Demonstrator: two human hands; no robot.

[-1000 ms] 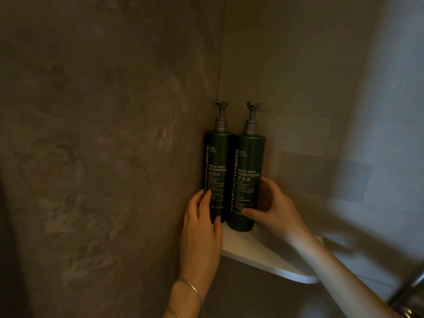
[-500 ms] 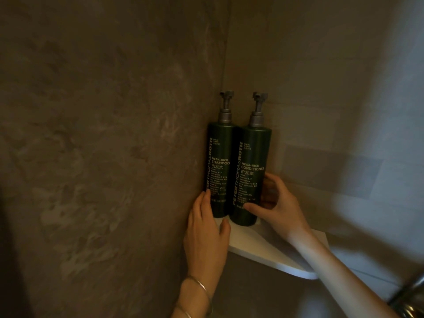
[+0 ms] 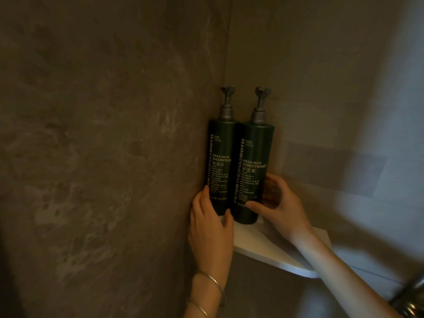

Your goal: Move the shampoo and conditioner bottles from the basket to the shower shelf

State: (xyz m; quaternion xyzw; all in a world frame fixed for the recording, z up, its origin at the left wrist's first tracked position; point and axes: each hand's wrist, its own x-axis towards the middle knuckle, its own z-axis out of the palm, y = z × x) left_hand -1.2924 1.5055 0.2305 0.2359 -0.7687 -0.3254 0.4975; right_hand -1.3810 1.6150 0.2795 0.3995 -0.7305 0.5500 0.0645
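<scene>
Two dark green pump bottles stand upright side by side on a white corner shelf (image 3: 270, 249). The shampoo bottle (image 3: 221, 157) is on the left, against the wall, and the conditioner bottle (image 3: 252, 171) touches it on the right. My left hand (image 3: 210, 230) wraps the base of the shampoo bottle, thumb in front and fingers on its left side. My right hand (image 3: 280, 205) cups the lower part of the conditioner bottle, thumb across its front and fingers behind. No basket is in view.
Brown stone-look walls meet in the corner behind the bottles. A metal shower fitting (image 3: 410, 297) shows at the bottom right edge. Two thin bracelets ring my left wrist.
Both bottles stay on the shelf and both hands stay at their bases. The view has shifted slightly, so the bottles appear a little higher in the frame.
</scene>
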